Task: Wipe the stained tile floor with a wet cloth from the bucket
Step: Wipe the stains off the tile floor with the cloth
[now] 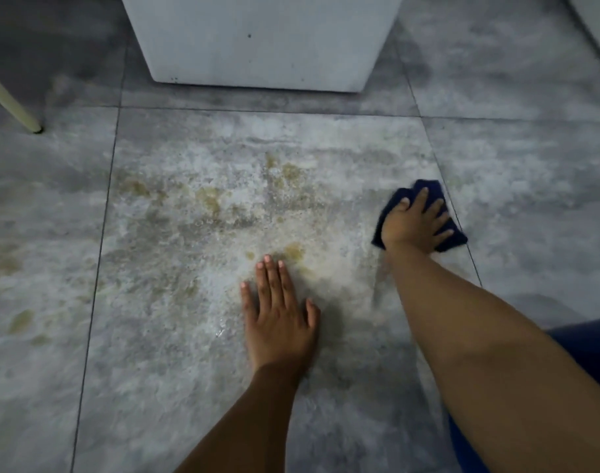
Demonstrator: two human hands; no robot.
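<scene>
A grey tile floor (175, 336) fills the view, with yellowish-brown stains (210, 199) and a wet, soapy film across the middle tile. My right hand (416, 223) presses flat on a dark blue cloth (455, 238) at the right edge of that tile, fingers spread over it. My left hand (278, 312) lies flat on the wet tile, palm down, fingers together, holding nothing, just below a stain spot (293, 250). No bucket is in view.
A white cabinet or appliance base (261, 46) stands at the top centre. A cream furniture leg (12, 104) touches the floor at the upper left. More stains (20, 320) mark the left tile. Blue clothing (585, 346) shows at the right edge.
</scene>
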